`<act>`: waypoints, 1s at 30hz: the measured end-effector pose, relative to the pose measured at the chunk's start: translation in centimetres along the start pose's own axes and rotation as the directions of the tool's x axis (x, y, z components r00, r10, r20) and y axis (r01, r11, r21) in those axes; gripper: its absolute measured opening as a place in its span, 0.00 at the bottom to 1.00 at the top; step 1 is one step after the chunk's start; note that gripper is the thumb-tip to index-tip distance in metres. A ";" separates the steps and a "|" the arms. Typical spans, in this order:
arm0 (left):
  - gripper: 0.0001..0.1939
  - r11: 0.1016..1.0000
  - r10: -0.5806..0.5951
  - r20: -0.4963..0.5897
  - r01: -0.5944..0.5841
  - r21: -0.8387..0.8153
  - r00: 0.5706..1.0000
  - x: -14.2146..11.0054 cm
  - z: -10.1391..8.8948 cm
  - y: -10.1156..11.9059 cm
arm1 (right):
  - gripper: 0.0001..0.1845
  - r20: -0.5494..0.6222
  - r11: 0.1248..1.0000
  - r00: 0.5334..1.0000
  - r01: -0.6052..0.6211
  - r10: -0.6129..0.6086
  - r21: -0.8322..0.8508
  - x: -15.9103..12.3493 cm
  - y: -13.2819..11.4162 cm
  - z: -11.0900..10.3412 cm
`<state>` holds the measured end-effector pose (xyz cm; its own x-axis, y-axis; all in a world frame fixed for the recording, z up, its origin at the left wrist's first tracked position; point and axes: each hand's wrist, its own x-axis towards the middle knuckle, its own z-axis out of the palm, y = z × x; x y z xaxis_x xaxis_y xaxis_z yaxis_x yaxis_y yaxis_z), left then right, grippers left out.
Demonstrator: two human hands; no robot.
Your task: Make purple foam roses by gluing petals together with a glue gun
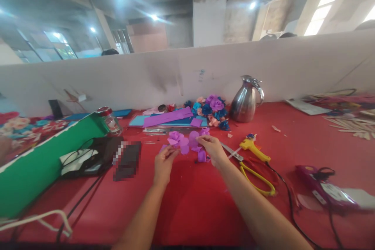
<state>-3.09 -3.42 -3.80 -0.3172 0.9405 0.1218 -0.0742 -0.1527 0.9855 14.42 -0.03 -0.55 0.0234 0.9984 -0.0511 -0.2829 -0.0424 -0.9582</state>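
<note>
My left hand [164, 162] is pinched at the lower edge of a purple paper petal [184, 145], held above the red table. Between the thumb and fingers of my right hand [213, 150] is another purple paper petal [193, 139]. The two petals are close together, and I cannot tell whether they touch. Just behind my left fingertips is a purple paper flower [175, 137]. A curled purple paper piece [202, 155] lies below my right fingers. Scissors with yellow handles [258, 181] lie to the right of my right hand, beside a yellow glue gun [254, 149].
Behind my hands are purple paper strips [170, 117] on blue sheets, several paper flowers [215, 105] and a steel jug [244, 99]. A glass jar [109, 121], a green divider [38, 160] and a black bag [102, 150] are leftward. A purple corded device [325, 187] lies rightward.
</note>
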 end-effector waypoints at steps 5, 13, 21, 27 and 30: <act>0.14 0.990 -0.088 -0.017 0.086 -0.112 0.996 0.0 0.8 0.9 | 0.12 -0.043 0.997 0.999 0.016 -0.013 0.072 0.0 0.4 0.3; 0.15 0.965 -0.121 -0.061 0.103 -0.239 0.991 0.3 4.0 2.8 | 0.14 -0.130 0.977 0.991 0.014 0.015 0.215 -0.6 0.1 0.9; 0.13 0.981 -0.064 -0.107 0.043 -0.189 0.992 0.0 3.6 0.4 | 0.14 -0.148 0.960 0.989 0.048 -0.006 0.277 -1.2 0.6 1.5; 0.12 0.986 -0.041 -0.108 0.022 -0.168 0.993 0.0 3.6 0.2 | 0.13 -0.117 0.942 0.992 0.073 -0.036 0.326 -1.7 1.2 2.4; 0.13 0.987 -0.046 -0.105 0.029 -0.156 0.993 -0.1 3.8 -0.1 | 0.12 -0.107 0.936 0.993 0.082 -0.048 0.343 -1.9 1.5 2.6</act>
<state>0.52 -2.40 -3.44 -0.4114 0.9093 0.0633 -0.2296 -0.1706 0.9582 11.43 -1.93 -1.13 0.1390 0.9897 -0.0349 -0.5916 0.0547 -0.8043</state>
